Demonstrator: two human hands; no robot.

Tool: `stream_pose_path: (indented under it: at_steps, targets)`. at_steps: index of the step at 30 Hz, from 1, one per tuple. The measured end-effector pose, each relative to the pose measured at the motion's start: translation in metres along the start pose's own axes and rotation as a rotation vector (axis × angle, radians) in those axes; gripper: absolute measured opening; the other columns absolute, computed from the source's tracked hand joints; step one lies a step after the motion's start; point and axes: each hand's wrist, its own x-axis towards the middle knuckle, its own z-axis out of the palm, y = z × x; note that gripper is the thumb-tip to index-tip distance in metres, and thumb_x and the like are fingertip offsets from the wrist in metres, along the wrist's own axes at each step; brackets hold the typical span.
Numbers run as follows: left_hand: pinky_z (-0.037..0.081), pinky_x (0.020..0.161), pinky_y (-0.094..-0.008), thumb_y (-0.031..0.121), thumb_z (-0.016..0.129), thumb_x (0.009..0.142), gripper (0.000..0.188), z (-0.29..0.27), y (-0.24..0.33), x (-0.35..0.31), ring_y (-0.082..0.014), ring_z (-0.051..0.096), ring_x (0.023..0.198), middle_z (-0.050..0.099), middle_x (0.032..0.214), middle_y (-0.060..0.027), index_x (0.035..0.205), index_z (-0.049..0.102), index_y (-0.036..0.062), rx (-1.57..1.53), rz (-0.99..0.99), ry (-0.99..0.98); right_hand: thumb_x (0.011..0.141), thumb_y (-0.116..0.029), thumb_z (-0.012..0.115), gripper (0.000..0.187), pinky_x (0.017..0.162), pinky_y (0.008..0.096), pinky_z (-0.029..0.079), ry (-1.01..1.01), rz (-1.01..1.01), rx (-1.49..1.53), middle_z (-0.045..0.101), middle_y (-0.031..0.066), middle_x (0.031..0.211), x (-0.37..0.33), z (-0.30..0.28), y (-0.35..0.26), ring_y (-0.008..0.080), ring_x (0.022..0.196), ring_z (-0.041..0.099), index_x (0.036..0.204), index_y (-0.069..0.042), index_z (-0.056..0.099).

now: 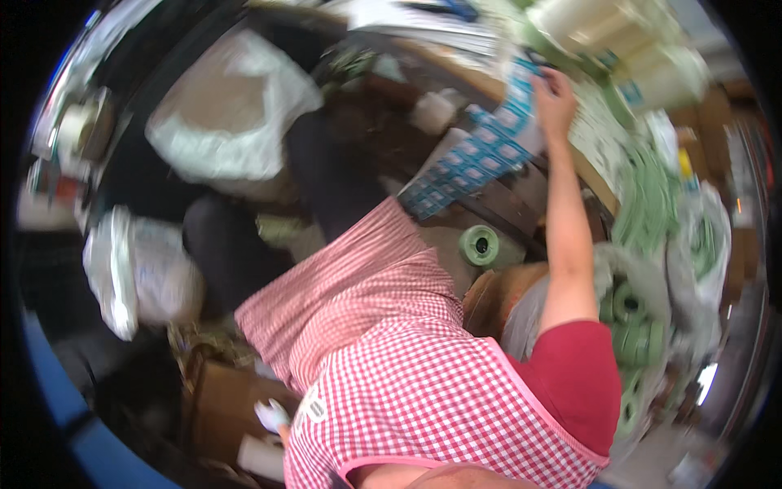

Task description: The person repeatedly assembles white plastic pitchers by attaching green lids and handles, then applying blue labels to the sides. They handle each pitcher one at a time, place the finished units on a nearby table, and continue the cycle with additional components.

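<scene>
My right hand (555, 106) is stretched out to the upper right, its fingers closed on the edge of a long strip of blue-and-white labels (481, 151). The strip hangs from the worktop's edge down toward my apron. At the lower left only a little of my left hand (283, 432) shows beside my apron, next to something small and white (270, 416). Its fingers are mostly hidden and blurred. Below the strip lies a pale green ring-shaped roll (479, 245).
Large cream and green spools (652, 73) stand on the worktop at the upper right. Green coiled bands (648, 200) hang beside a clear bag of green rolls (635, 334). Plastic-wrapped bundles (232, 106) sit at the left; a cardboard box (228, 399) is low down.
</scene>
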Motion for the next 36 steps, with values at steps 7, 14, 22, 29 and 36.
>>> stream_pose_path:
  at_steps: [7,14,22,29,36]
  targets:
    - [0.050,0.109,-0.0440,0.038,0.063,0.088,0.054,0.010,-0.016,-0.045,-0.0361,0.063,0.128,0.066,0.139,-0.0217,0.127,0.070,0.0016,-0.083,-0.279,0.222,0.092,-0.019,0.083,0.015,0.094,0.0398,0.057,0.147,-0.745,-0.398,0.075,0.0123,0.115,-0.017,-0.008,-0.099,0.0264,0.109,0.070,0.103,-0.009,0.081]
    - [0.020,0.130,-0.0468,0.035,0.071,0.087,0.081,-0.003,-0.034,-0.068,-0.0319,0.029,0.156,0.038,0.166,-0.0148,0.158,0.042,0.0070,0.261,-0.492,0.076,0.097,-0.034,0.077,0.023,0.085,0.0433,0.050,0.107,-0.927,-0.195,0.066,0.0113,0.106,-0.074,-0.008,-0.265,0.0292,0.101,0.061,0.093,-0.012,0.072]
    - [0.048,0.107,-0.0454,0.025,0.061,0.098,0.025,-0.053,-0.146,0.041,-0.0274,0.067,0.123,0.073,0.130,-0.0068,0.114,0.079,0.0166,0.408,-0.493,-0.405,0.094,0.014,0.071,0.028,0.090,0.0341,0.060,-0.523,-0.669,0.256,0.070,0.0155,0.114,-0.073,0.074,-0.326,0.0243,0.101,0.069,0.119,0.005,0.066]
    - [0.052,0.072,-0.0544,0.033,0.072,0.095,0.027,-0.226,0.031,-0.053,-0.0444,0.066,0.082,0.069,0.085,-0.0190,0.096,0.070,0.0054,-0.171,-0.131,0.265,0.091,0.016,0.071,0.029,0.093,0.0349,0.054,-0.733,-0.458,0.566,0.068,0.0149,0.110,-0.112,0.112,-0.359,0.0242,0.101,0.066,0.116,0.004,0.066]
    - [0.059,0.090,-0.0416,-0.009,0.063,0.089,0.043,-0.359,0.196,-0.133,-0.0336,0.071,0.109,0.070,0.121,-0.0268,0.131,0.061,-0.0142,-1.790,0.050,0.774,0.093,0.006,0.074,0.026,0.087,0.0275,0.050,-0.670,0.128,0.978,0.065,0.0070,0.108,-0.104,0.065,-0.333,0.0145,0.099,0.062,0.114,-0.003,0.063]
